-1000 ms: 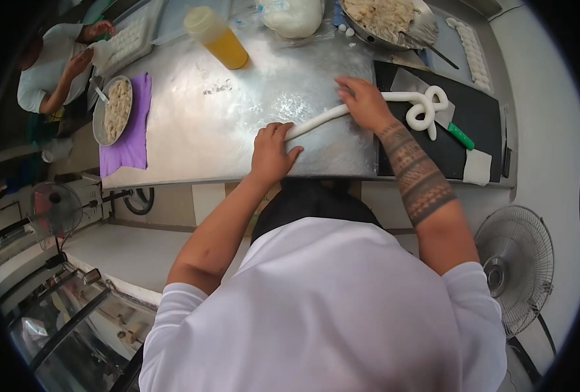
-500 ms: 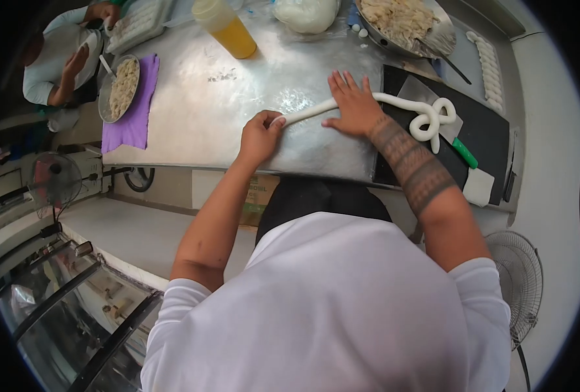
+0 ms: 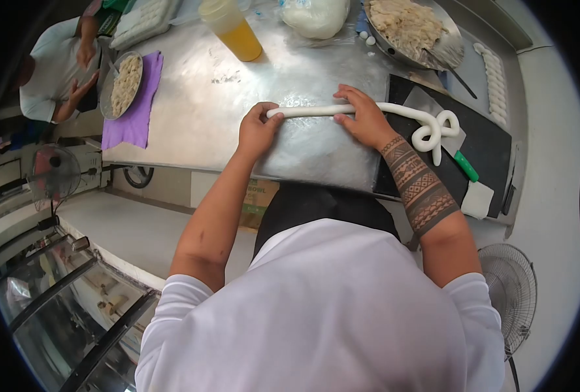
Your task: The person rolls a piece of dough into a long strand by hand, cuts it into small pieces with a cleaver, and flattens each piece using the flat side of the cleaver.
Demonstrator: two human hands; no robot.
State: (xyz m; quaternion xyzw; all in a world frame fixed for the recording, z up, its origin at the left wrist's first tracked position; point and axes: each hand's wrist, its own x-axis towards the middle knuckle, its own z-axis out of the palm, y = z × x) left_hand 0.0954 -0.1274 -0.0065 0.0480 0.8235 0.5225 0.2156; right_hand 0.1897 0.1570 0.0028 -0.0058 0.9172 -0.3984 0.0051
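A long white dough rope (image 3: pixel 309 111) lies across the metal table (image 3: pixel 192 117), its right part looped on the black board (image 3: pixel 486 137). My left hand (image 3: pixel 260 129) pinches the rope's left end between thumb and fingers. Farther right, my right hand (image 3: pixel 363 117) is closed around the rope near the board's left edge, thumb on the near side and fingers on the far side. Under the loops is a wide metal blade with a green handle (image 3: pixel 466 166). A white scraper (image 3: pixel 478 199) rests at the board's near edge.
Beyond my hands stand a bottle of yellow liquid (image 3: pixel 237 36), a bag of dough (image 3: pixel 316 16) and a large bowl of filling (image 3: pixel 411 29). At left, another bowl (image 3: pixel 126 85) sits on a purple cloth (image 3: pixel 149 91), near a co-worker (image 3: pixel 58 72). A fan (image 3: pixel 509 294) is at right.
The rope's left part has gone from slanted to nearly level. My right hand has gone from spread flat on the rope to closed around it. The co-worker's hands have moved.
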